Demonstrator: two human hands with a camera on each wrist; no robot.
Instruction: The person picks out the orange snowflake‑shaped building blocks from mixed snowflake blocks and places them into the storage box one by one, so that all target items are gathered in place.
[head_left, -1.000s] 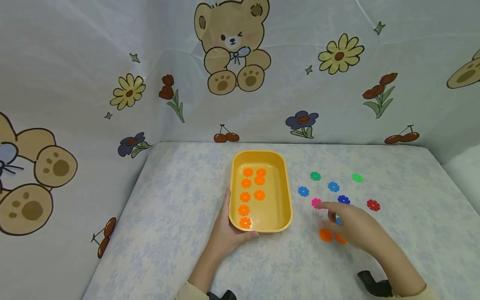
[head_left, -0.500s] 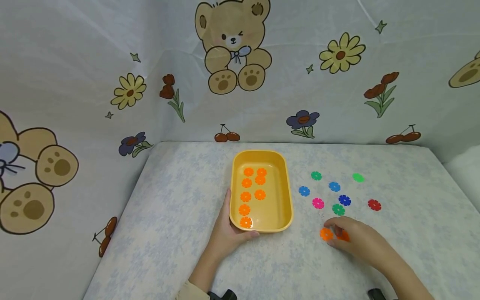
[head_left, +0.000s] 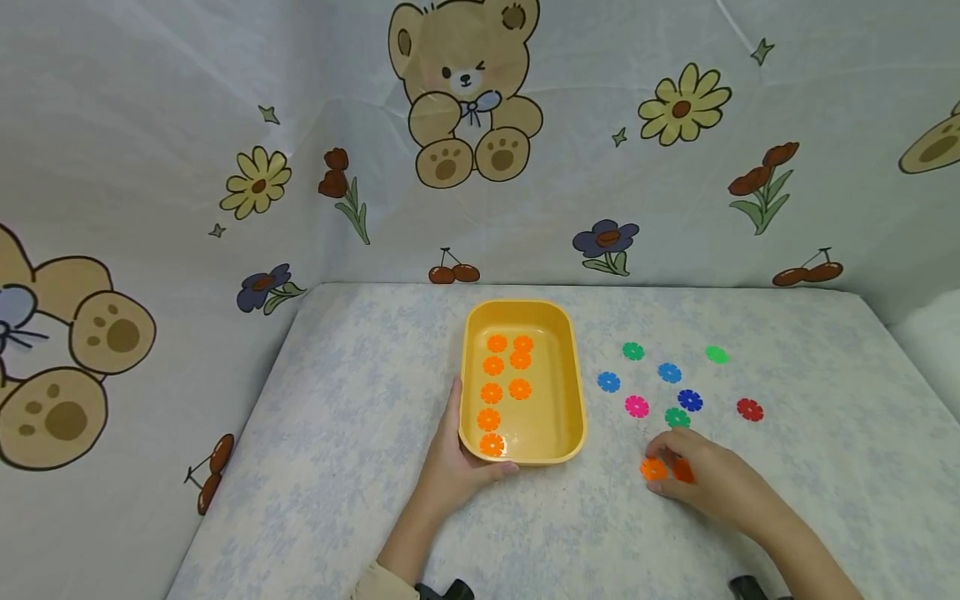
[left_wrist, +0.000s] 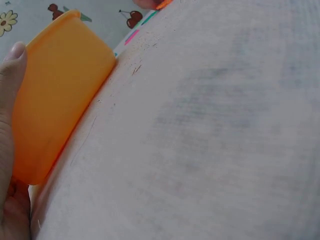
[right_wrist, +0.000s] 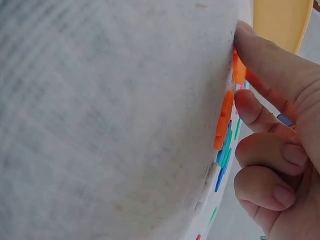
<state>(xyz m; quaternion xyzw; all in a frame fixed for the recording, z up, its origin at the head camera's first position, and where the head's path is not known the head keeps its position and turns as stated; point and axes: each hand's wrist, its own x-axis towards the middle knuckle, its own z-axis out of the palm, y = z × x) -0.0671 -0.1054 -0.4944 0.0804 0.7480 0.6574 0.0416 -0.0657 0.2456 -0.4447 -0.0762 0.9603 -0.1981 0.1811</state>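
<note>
My left hand (head_left: 455, 473) grips the near left corner of a yellow plastic tray (head_left: 551, 425), thumb along its front wall. In the left wrist view the tray's side wall (left_wrist: 62, 95) rises beside the thumb. Several orange notched discs (head_left: 491, 392) lie in the tray, mostly on its left half. Right of the tray, my right hand (head_left: 716, 475) has thumb and index finger at opposite edges of an orange notched disc (head_left: 652, 469), pinching it at the table. A second orange disc (head_left: 683, 471) lies under the curved fingers; the right wrist view shows this second disc (right_wrist: 223, 120) below the index finger.
Beyond my right hand lie loose notched discs: pink (head_left: 637, 407), green (head_left: 677, 417), dark blue (head_left: 690, 401), light blue (head_left: 609, 382), red (head_left: 749, 410) and light green (head_left: 717, 355). A printed cloth (head_left: 570, 75) stands behind and left of the table.
My right hand has come down and nearer from beside the pink disc to the orange discs, its fingertips closing round one. The left hand and the tray have stayed put.
</note>
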